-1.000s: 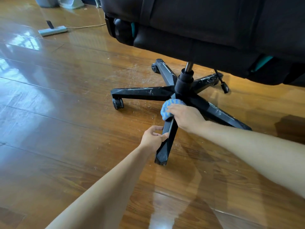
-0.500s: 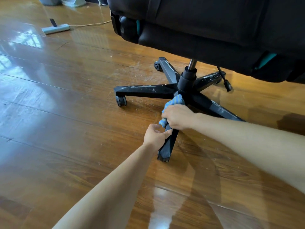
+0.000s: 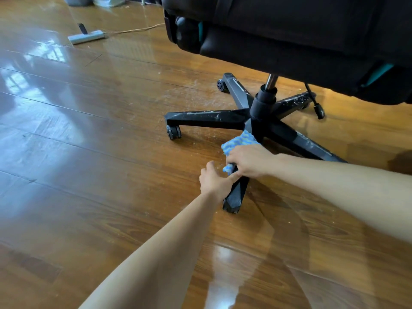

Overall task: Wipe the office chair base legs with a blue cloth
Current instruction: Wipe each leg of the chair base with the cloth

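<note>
Glossy wooden floor (image 3: 89, 152), power strip (image 3: 86, 36) far off. Right hand (image 3: 249, 160) presses the blue cloth (image 3: 239, 141) onto the nearest chair leg (image 3: 236, 195) — left hand (image 3: 214, 180) grips that leg (fingers curled) just beside it.

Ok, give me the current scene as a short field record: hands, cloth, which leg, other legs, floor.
right hand: right hand presses the blue-and-white striped cloth onto the near leg
left hand: left hand grips the same leg just below the cloth
leg in work: near black plastic chair leg, pointing toward the camera
other legs: left black leg shows pale scuffs or dust streaks
hub: black centre column under the dark seat
floor: glossy brown wooden floor, pale specks near the base
</note>
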`<state>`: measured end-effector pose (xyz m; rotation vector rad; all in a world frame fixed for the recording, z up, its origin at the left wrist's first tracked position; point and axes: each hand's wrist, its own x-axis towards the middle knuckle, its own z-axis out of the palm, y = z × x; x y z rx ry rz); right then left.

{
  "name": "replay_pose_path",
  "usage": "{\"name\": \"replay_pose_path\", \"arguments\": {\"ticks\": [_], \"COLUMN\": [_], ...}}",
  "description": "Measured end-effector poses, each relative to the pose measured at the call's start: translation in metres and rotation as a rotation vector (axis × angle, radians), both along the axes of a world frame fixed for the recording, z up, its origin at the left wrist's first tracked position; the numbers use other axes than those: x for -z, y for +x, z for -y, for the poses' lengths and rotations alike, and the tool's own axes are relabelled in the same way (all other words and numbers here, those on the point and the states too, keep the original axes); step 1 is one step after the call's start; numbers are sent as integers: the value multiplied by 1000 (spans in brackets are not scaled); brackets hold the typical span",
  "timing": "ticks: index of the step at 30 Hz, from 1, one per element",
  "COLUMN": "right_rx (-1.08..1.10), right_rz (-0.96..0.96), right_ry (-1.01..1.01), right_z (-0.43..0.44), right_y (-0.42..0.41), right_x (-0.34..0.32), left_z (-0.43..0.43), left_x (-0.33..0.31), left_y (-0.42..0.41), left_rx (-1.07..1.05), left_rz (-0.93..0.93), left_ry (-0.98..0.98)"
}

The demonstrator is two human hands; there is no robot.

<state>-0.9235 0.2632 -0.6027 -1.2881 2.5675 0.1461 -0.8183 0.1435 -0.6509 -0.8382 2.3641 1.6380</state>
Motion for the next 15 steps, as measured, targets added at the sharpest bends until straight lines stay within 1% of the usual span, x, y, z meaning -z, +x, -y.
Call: {"name": "replay_pose_path", "arguments": {"ticks": [3,5,7,9,11,15], "right_rx": [171,278,294,224,131,-78], "right_rz": [-60,-98,-101,-127,-147,11], "right_ry": [-43,-122,-171,-203,-268,-478], "right_z": [2,0,-3,-10,-20,-44], "right_y": [-32,-47,-40,-13,21,90], "right_x": [-9,-10,-3,7,15,28], "left_z": [7,17,28,35,35,21], "left_x": [-1,-2,-3,-6,-8,-12], "left_y": [5,9,16,20,19,9], "left_rx": [-33,-100,-199,-264,-267,-236], "left_rz": [-28,-47,-63,-74,-74,-71], "left_ry": [76,133,125,112,105,107]}}
